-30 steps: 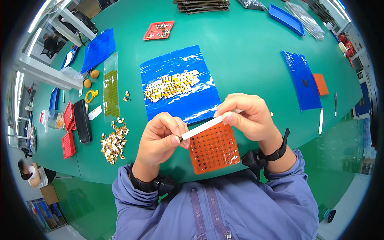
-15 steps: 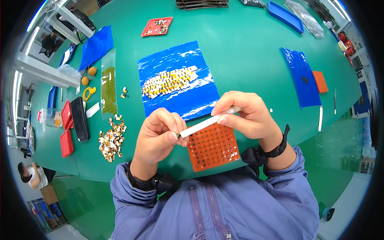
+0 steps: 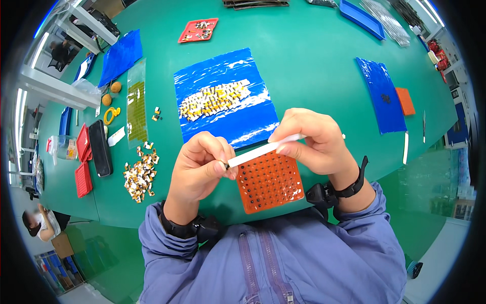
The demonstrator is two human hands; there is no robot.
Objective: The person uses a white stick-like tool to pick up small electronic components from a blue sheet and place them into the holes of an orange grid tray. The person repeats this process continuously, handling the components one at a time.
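Observation:
My right hand (image 3: 316,144) pinches a flat white strip (image 3: 253,153) between thumb and fingers. The strip slants down to the left, and its far end meets or nearly meets a tiny dark part (image 3: 226,166). That part is pinched between the thumb and fingertips of my left hand (image 3: 197,164). Below both hands lies an orange tray (image 3: 276,203) with rows of small dark round pieces. Beyond my hands, a blue sheet (image 3: 233,129) carries closely laid rows of small white-and-yellow pieces (image 3: 215,100). My fingers hide part of the strip and the dark part.
Left of my left hand lies a loose heap of small white-and-brown pieces (image 3: 140,177). Farther left are a black case (image 3: 100,148), red trays (image 3: 84,180) and yellow scissors (image 3: 111,115). Another blue sheet (image 3: 379,96) and tweezers (image 3: 424,125) lie on the right.
Both hands remain pinched at nearly the same spot. The strip has tilted slightly flatter, and the right fingers have shifted a little upward.

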